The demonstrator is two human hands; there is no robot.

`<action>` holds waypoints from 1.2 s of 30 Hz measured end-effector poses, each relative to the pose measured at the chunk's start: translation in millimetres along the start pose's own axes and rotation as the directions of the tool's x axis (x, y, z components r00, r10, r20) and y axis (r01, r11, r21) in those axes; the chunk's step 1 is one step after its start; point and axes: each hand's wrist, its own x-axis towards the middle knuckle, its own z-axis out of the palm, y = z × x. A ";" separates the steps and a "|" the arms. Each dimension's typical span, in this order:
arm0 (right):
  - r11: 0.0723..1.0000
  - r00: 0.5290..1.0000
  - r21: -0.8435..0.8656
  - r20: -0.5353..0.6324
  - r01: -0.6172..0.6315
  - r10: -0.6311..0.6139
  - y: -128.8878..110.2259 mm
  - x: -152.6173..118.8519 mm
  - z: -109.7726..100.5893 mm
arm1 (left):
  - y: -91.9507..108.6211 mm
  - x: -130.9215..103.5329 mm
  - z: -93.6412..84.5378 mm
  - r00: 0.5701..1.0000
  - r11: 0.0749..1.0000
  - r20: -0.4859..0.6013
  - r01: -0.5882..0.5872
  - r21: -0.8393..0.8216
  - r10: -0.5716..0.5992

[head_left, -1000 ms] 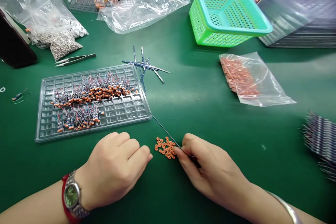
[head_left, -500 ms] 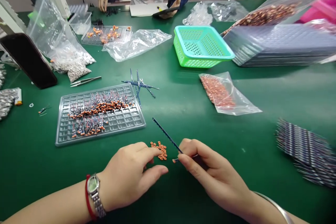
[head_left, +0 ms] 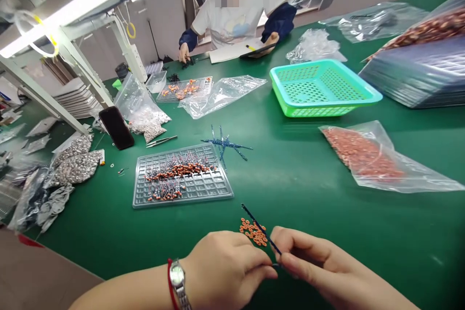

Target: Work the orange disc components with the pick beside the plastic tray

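Note:
My right hand (head_left: 316, 261) pinches a thin dark blue strip (head_left: 256, 223) between thumb and fingers; its free end points up and to the left. Close against those fingertips, the thumb and forefinger of my left hand (head_left: 232, 266) are pressed together. A short pale bit shows between the two hands, too small to name. Just beyond lies a loose pile of small orange rings (head_left: 250, 231), partly behind the strip. Farther off, a clear compartment tray (head_left: 207, 191) carries rows of small orange-tipped parts with thin wires. Several more blue strips (head_left: 227, 144) lie crossed behind it.
At the right lie a bag of orange pieces (head_left: 366, 155), a green basket (head_left: 327, 109) and stacked clear trays (head_left: 417, 77). Tweezers (head_left: 162, 141), a phone (head_left: 116, 127) and bags of silvery parts (head_left: 74, 162) are at the left. A person (head_left: 232, 24) sits opposite.
My left hand has moved right, from beside the orange rings to my right fingertips, and its fingers have closed. The camera view has swung left and up.

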 end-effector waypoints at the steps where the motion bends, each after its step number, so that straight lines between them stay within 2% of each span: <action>1: 1.000 1.000 0.022 0.012 -0.003 0.002 2.5 0.7 1.1 | 1.1 -3.3 -0.2 1.000 1.000 -0.025 -0.006 0.027 0.006; 4: 0.998 0.998 0.059 0.054 0.011 -0.014 9.8 3.5 5.0 | 2.1 -11.9 -0.3 0.990 0.998 -0.135 -0.044 0.054 0.051; 8: 0.993 0.993 0.113 0.112 0.019 -0.032 17.0 5.3 10.8 | -3.0 -18.6 7.3 0.953 0.990 -0.270 -0.120 0.076 0.136; 12: 0.993 0.981 0.095 0.175 0.069 -0.085 17.7 4.1 17.8 | -8.0 -22.9 15.3 0.945 0.987 -0.293 -0.119 0.112 0.147; 15: 0.987 0.980 0.049 0.126 0.151 -0.156 7.6 11.0 13.0 | -11.5 -29.6 5.9 0.955 0.988 -0.287 -0.040 0.146 0.081; 17: 0.980 0.980 -0.032 0.016 0.196 -0.196 -4.5 23.9 -0.4 | -18.7 -36.5 -9.5 0.955 0.977 -0.295 0.071 0.199 -0.009; 18: 0.977 0.981 -0.111 -0.055 0.181 -0.188 -11.1 32.8 -9.6 | -24.5 -40.5 -18.9 0.949 0.962 -0.308 0.137 0.236 -0.060; 20: 0.915 0.958 -0.368 -0.161 0.165 -0.237 -22.5 53.9 -29.9 | -40.2 -48.5 -37.9 0.925 0.907 -0.349 0.272 0.321 -0.153; 21: 0.857 0.954 -0.501 -0.181 0.120 -0.240 -26.5 65.4 -39.3 | -49.4 -52.1 -46.2 0.912 0.874 -0.364 0.324 0.362 -0.188; 24: 0.788 0.938 -0.612 -0.230 0.067 -0.258 -30.3 100.2 -57.0 | -75.6 -58.9 -62.1 0.887 0.780 -0.391 0.421 0.462 -0.247; 27: 0.708 0.920 -0.706 -0.273 0.007 -0.281 -27.9 133.6 -56.5 | -92.5 -60.2 -65.8 0.880 0.712 -0.396 0.452 0.537 -0.261; 31: 0.625 0.913 -0.781 -0.260 -0.007 -0.315 -32.7 164.6 -44.8 | -100.7 -59.3 -65.4 0.894 0.667 -0.386 0.433 0.606 -0.229; 34: 0.577 0.898 -0.816 -0.238 0.021 -0.369 -42.4 161.5 -44.0 | -104.2 -58.7 -67.5 0.910 0.670 -0.383 0.385 0.635 -0.159; 36: 0.543 0.881 -0.839 -0.228 0.037 -0.414 -47.1 143.1 -49.8 | -109.6 -57.9 -70.7 0.918 0.690 -0.387 0.334 0.643 -0.084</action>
